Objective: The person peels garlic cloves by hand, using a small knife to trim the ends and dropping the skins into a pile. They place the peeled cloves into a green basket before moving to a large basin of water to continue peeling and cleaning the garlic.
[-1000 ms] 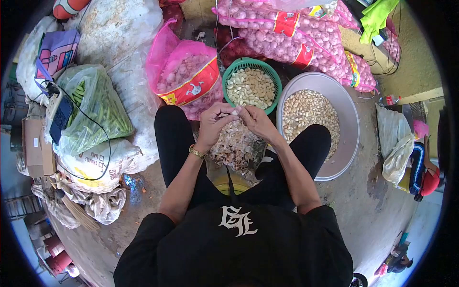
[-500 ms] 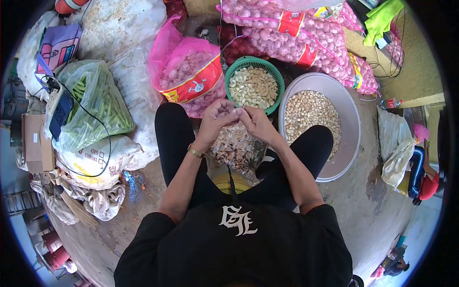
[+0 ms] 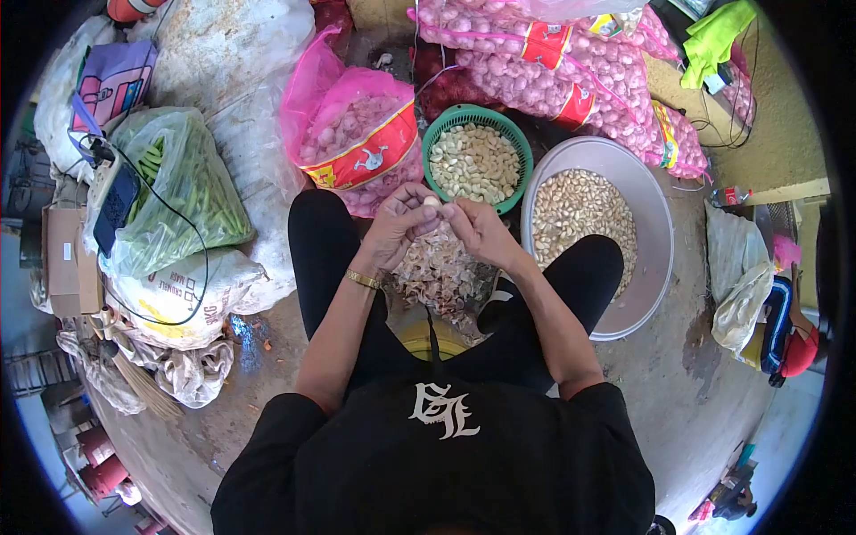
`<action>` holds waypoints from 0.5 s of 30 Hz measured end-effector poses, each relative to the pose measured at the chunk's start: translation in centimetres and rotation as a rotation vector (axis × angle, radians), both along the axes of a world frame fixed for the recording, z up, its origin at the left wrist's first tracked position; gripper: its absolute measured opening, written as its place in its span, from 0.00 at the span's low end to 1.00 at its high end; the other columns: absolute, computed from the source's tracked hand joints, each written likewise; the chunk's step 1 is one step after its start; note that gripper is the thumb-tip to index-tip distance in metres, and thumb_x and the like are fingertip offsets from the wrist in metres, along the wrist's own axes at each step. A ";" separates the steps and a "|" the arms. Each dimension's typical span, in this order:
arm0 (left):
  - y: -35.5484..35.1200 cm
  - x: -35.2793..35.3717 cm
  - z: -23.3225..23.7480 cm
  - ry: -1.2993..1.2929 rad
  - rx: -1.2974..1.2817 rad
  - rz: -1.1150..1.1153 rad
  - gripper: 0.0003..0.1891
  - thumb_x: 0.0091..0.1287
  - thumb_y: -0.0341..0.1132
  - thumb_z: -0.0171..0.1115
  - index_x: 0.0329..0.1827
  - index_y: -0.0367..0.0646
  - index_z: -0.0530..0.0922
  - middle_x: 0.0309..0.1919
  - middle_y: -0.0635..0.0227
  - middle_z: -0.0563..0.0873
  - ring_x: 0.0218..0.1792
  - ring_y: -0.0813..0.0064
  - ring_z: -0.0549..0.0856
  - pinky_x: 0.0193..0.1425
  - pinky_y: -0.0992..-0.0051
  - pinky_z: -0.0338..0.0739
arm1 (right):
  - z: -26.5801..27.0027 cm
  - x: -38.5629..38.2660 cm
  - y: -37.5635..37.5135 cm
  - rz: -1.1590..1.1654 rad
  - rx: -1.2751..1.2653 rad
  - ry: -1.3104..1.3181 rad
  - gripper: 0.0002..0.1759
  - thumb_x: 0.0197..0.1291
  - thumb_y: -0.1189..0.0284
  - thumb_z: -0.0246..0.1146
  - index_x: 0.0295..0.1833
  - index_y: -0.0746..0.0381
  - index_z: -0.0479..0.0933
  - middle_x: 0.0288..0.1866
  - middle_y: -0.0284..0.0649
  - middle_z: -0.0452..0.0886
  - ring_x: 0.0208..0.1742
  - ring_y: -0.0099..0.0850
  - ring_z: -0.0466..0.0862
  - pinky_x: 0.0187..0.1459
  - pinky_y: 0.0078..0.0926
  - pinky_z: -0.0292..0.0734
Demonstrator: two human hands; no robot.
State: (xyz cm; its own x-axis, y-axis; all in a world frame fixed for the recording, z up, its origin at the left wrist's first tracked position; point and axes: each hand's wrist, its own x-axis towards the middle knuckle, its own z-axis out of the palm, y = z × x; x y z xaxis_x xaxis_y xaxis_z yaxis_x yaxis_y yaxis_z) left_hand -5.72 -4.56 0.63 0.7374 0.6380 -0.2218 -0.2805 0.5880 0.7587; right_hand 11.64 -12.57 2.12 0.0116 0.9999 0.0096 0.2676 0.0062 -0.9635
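Observation:
Both hands meet above a heap of garlic skins (image 3: 437, 272) between the knees. A pale garlic clove (image 3: 432, 202) is pinched in my left hand (image 3: 399, 223). My right hand (image 3: 481, 234) is closed, its fingertips beside the clove; what they grip, if anything, is too small to make out. Just beyond the hands stands a green basket (image 3: 528, 169) of peeled cloves (image 3: 473, 160). To the right, a wide whitish tub (image 3: 655, 232) holds many unpeeled-looking cloves (image 3: 580, 214). An open pink mesh bag (image 3: 321, 89) of garlic bulbs stands at the upper left of the hands.
Pink net sacks of garlic (image 3: 571, 80) are stacked at the back right. On the left lie a plastic bag of green vegetables (image 3: 192, 201), white sacks (image 3: 178, 294), a phone (image 3: 118, 209) with a cable and a broom (image 3: 147, 388). Other people are partly visible at right.
My left hand has turned and opened slightly, so the pale clove now shows at its fingertips. My right hand has shifted very little beside it.

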 end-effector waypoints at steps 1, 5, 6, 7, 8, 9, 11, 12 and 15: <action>0.1 -0.1 -0.3 -0.045 -0.065 0.028 0.11 0.66 0.27 0.66 0.48 0.42 0.76 0.42 0.73 0.82 0.46 0.81 0.84 0.53 0.79 0.84 | 0.7 -0.2 -0.5 0.045 0.074 -0.062 0.21 0.72 0.61 0.56 0.34 0.70 0.73 0.20 0.46 0.70 0.25 0.33 0.73 0.31 0.34 0.69; 0.8 -0.6 -0.7 -0.086 -0.195 0.184 0.11 0.67 0.28 0.64 0.50 0.40 0.76 0.44 0.70 0.83 0.45 0.78 0.86 0.52 0.80 0.85 | 1.3 0.0 -2.0 0.212 0.129 -0.345 0.20 0.68 0.59 0.59 0.34 0.68 0.74 0.25 0.55 0.76 0.28 0.52 0.78 0.31 0.43 0.70; 0.8 -0.5 -0.3 -0.086 -0.196 0.186 0.11 0.67 0.28 0.64 0.50 0.40 0.76 0.44 0.70 0.83 0.45 0.78 0.86 0.52 0.80 0.85 | 1.1 0.2 -2.2 0.214 0.129 -0.344 0.20 0.68 0.59 0.59 0.34 0.68 0.74 0.25 0.55 0.76 0.28 0.52 0.78 0.31 0.43 0.70; 0.8 -0.5 0.3 -0.095 -0.210 0.231 0.12 0.67 0.27 0.64 0.52 0.39 0.76 0.46 0.68 0.83 0.46 0.77 0.86 0.52 0.80 0.85 | 0.8 0.4 -2.3 0.157 0.127 -0.459 0.21 0.66 0.58 0.61 0.34 0.67 0.73 0.24 0.53 0.75 0.28 0.53 0.77 0.30 0.42 0.70; 0.8 -0.4 0.7 -0.104 -0.223 0.271 0.13 0.68 0.27 0.63 0.53 0.39 0.76 0.47 0.66 0.84 0.47 0.75 0.86 0.52 0.80 0.85 | 0.6 0.5 -2.5 0.095 0.123 -0.575 0.21 0.65 0.57 0.62 0.34 0.67 0.73 0.22 0.52 0.75 0.27 0.53 0.76 0.30 0.41 0.71; 0.8 -0.4 0.5 -0.106 -0.223 0.267 0.13 0.68 0.27 0.63 0.53 0.39 0.76 0.47 0.66 0.84 0.47 0.75 0.86 0.52 0.80 0.85 | 0.6 0.6 -2.5 0.091 0.123 -0.577 0.21 0.65 0.57 0.62 0.34 0.67 0.73 0.22 0.52 0.75 0.27 0.53 0.76 0.30 0.41 0.71; 0.9 -0.6 0.0 -0.148 -0.211 0.238 0.14 0.68 0.27 0.63 0.56 0.37 0.75 0.51 0.63 0.83 0.51 0.70 0.86 0.55 0.78 0.85 | 0.7 0.5 -2.3 -0.021 0.148 -0.586 0.20 0.64 0.56 0.62 0.36 0.65 0.76 0.25 0.52 0.77 0.30 0.53 0.79 0.32 0.42 0.73; 0.9 -0.6 0.1 -0.150 -0.208 0.239 0.14 0.68 0.27 0.63 0.56 0.37 0.75 0.51 0.63 0.83 0.51 0.70 0.86 0.55 0.78 0.85 | 0.5 0.4 -2.2 -0.021 0.151 -0.587 0.20 0.64 0.56 0.62 0.36 0.65 0.76 0.25 0.52 0.77 0.30 0.53 0.79 0.32 0.42 0.73; 0.7 -0.8 0.1 -0.185 -0.161 0.215 0.14 0.68 0.26 0.63 0.56 0.36 0.75 0.52 0.61 0.83 0.53 0.66 0.85 0.56 0.77 0.85 | 0.0 0.3 -1.8 -0.122 0.215 -0.487 0.18 0.63 0.58 0.64 0.41 0.63 0.78 0.26 0.52 0.79 0.30 0.49 0.81 0.32 0.39 0.74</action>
State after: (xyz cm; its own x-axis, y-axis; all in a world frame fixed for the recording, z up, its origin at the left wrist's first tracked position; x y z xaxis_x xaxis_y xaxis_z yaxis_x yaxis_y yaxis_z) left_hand -6.47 -3.89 0.75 0.6271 0.7508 -0.2073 -0.5358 0.6090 0.5848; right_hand 11.90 -14.38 2.12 0.0707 0.9664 0.2472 0.6939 0.1303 -0.7082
